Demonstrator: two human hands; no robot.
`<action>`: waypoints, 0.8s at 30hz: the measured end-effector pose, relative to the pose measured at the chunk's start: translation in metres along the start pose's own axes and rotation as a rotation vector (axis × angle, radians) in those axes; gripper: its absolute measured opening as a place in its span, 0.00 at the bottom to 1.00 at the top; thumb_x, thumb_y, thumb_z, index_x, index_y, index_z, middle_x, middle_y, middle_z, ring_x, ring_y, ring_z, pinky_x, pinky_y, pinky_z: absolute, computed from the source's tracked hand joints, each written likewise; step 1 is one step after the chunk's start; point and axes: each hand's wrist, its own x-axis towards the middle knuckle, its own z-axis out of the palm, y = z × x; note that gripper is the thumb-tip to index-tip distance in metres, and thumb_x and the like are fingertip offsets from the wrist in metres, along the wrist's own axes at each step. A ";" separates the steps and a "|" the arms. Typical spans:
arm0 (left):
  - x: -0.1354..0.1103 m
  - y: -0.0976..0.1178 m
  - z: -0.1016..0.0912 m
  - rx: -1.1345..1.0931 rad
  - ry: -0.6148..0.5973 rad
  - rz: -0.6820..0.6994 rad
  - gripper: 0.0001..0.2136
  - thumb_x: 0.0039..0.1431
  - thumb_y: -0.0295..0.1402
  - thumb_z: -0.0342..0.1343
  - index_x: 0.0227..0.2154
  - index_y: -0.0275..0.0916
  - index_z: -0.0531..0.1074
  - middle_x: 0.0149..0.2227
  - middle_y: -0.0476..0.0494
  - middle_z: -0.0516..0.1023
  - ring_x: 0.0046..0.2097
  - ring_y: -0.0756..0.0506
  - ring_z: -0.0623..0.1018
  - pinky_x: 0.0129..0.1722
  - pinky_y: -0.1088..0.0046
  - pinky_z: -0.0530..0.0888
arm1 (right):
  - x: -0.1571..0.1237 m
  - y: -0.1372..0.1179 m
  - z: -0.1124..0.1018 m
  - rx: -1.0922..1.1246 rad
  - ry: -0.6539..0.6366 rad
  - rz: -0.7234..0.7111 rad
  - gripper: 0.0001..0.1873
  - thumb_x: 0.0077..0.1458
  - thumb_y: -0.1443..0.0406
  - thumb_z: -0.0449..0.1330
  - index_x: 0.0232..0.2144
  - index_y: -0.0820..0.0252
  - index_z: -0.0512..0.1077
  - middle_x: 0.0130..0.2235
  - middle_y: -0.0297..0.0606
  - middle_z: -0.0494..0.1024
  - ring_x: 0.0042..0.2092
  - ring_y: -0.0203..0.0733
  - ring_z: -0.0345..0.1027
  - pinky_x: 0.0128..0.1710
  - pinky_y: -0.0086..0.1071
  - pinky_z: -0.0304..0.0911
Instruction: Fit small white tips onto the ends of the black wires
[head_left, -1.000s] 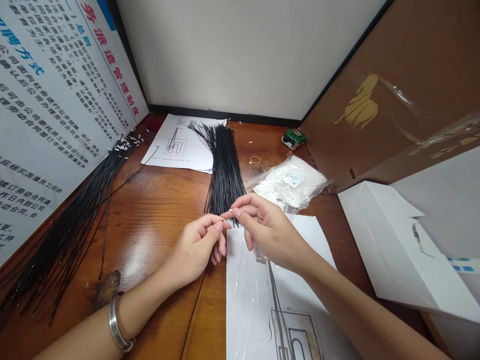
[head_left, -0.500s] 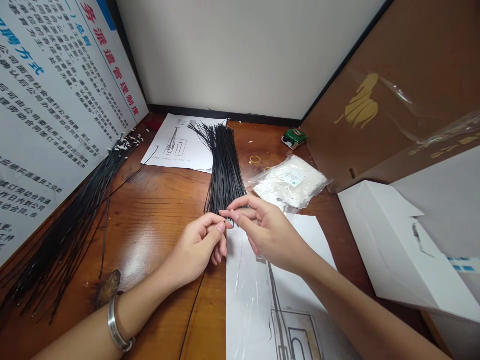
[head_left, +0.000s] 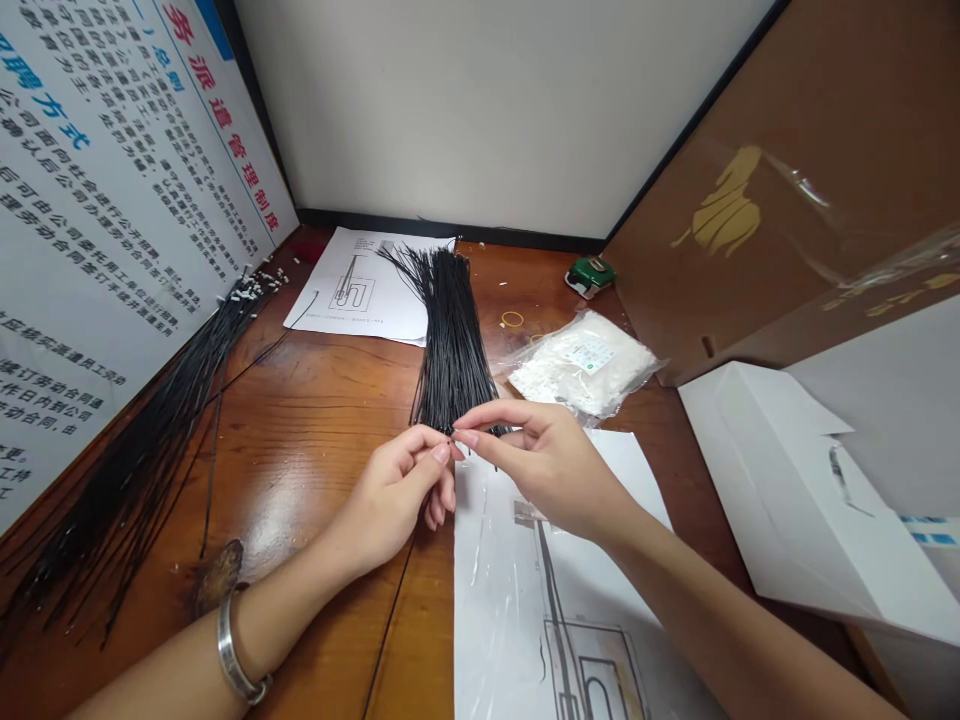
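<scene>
My left hand (head_left: pixel 409 490) is closed, with thumb and forefinger pinching a black wire (head_left: pixel 391 612) that trails down from it over the table. The wire's end is just visible at the fingertips. My right hand (head_left: pixel 551 465) meets it there, thumb and forefinger pinched around a small white connector that the fingers now mostly hide. Just beyond both hands lies a thick bundle of black wires (head_left: pixel 454 340). Under my right hand is a printed drawing sheet (head_left: pixel 495 600) in a clear plastic cover.
Black wires with white ends (head_left: pixel 150 440) lie along the left panel. A plastic bag of small white parts (head_left: pixel 589 365) sits at right, with a green tape measure (head_left: pixel 589 277) behind it. Another drawing (head_left: pixel 330 300) lies at the back; a white box (head_left: pixel 795 500) stands right.
My right hand's fingers have drawn closer together at the left fingertips, and the small white piece seen between them is now mostly covered. The left hand has stayed almost still.
</scene>
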 end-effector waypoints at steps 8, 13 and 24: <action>0.001 -0.001 -0.002 0.001 -0.006 0.012 0.12 0.61 0.41 0.50 0.32 0.35 0.67 0.20 0.52 0.70 0.20 0.54 0.67 0.20 0.78 0.66 | 0.001 0.001 -0.001 -0.048 0.015 0.004 0.07 0.50 0.61 0.62 0.28 0.59 0.75 0.12 0.23 0.54 0.14 0.27 0.41 0.12 0.25 0.36; 0.001 0.000 -0.001 -0.009 -0.003 0.022 0.12 0.59 0.41 0.53 0.31 0.35 0.68 0.22 0.49 0.73 0.20 0.53 0.68 0.20 0.77 0.66 | 0.001 0.002 -0.002 -0.119 0.022 -0.034 0.08 0.50 0.60 0.62 0.30 0.59 0.77 0.12 0.23 0.54 0.15 0.28 0.42 0.13 0.25 0.38; 0.001 0.002 -0.002 -0.041 -0.018 0.011 0.13 0.59 0.40 0.53 0.32 0.34 0.71 0.26 0.45 0.77 0.20 0.53 0.70 0.22 0.77 0.68 | 0.000 0.001 -0.006 -0.192 -0.077 -0.042 0.09 0.55 0.60 0.57 0.29 0.58 0.73 0.12 0.23 0.54 0.14 0.29 0.44 0.12 0.24 0.39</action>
